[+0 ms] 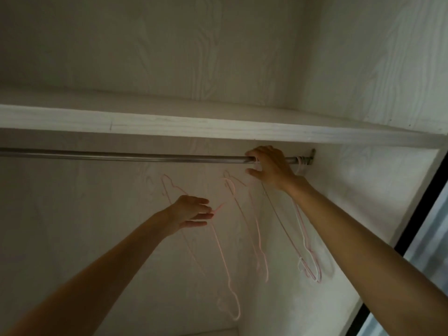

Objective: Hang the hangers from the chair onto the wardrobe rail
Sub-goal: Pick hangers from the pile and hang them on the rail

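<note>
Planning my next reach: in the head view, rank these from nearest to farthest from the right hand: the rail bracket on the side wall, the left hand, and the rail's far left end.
1. Rail bracket: just right of the right hand, at the side wall.
2. Left hand: lower left, by the pink hangers.
3. Rail's far left end: at the picture's left edge.

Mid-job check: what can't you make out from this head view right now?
- Hanger hook under the right hand: the fingers cover it, so whether it sits on the rail is unclear.
- Pink hangers: motion-blurred and faint, so no reliable count.
- Hooks at the rail's right end: too small to count.
- Chair: outside the frame.
- Rail's left end: cut off by the edge.
</note>
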Demonstrator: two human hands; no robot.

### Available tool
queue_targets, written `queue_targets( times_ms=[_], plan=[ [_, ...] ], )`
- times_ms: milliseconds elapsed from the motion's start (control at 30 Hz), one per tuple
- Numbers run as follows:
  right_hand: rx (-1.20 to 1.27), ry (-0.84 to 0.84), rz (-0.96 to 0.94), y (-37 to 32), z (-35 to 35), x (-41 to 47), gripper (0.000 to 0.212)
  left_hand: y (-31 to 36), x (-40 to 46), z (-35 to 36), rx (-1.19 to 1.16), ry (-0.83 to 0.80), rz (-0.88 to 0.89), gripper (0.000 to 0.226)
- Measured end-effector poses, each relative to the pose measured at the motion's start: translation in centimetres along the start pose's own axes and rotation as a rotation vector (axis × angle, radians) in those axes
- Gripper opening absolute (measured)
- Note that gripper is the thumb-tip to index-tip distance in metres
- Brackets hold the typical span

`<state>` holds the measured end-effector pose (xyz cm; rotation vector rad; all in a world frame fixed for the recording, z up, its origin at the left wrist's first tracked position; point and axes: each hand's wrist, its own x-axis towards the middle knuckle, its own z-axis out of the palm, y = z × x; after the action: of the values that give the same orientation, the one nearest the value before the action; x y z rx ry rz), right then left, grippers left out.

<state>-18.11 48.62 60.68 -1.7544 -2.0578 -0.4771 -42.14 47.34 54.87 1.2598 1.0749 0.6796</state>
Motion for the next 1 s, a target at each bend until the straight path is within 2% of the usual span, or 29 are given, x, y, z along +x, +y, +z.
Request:
queue_targets(
  times_ms=[167,433,567,667,767,833,867,933,1000],
  plan=[
    [-0.133,0.042,-0.011,2.0,0.5,-1.0,0.056,0.0,0.2,0.3,0.031,-0.056,-0.022,0.034],
    [-0.420,0.053,0.015,6.3,-1.0,-2.3,0.044,0.6,1.0,2.1,0.004,-0.102,-0.038,0.035],
    [-0.582,0.003,0.101,7.7,-1.4,-2.9,0.050,0.7,1.3,2.9,-0.024,-0.109,-0.043,0.038],
    [-0.599,-0.053,0.098,7.7,-1.7,-2.9,0.063,0.6,1.2,3.3,-0.052,-0.121,-0.061,0.037],
    [-0.357,-0.029,0.127,6.3,-2.0,-3.3,0.068,0.7,1.0,3.4,-0.096,-0.123,-0.074,0.038],
    [-0.093,0.041,0.153,4.7,-2.4,-4.5,0.051,0.7,0.5,3.6,-0.129,-0.124,-0.075,0.037],
    [0.080,0.019,0.182,3.6,-2.7,-5.2,0.039,0.6,0.3,3.8,-0.148,-0.122,-0.073,0.036],
    [0.451,-0.159,0.256,0.8,-3.8,-7.2,0.025,0.5,-0.2,4.0,-0.182,-0.117,-0.068,0.033],
    [0.647,-0.384,0.291,-2.1,-4.8,-9.3,0.033,0.5,-0.6,4.4,-0.237,-0.113,-0.063,0.029]
  ],
)
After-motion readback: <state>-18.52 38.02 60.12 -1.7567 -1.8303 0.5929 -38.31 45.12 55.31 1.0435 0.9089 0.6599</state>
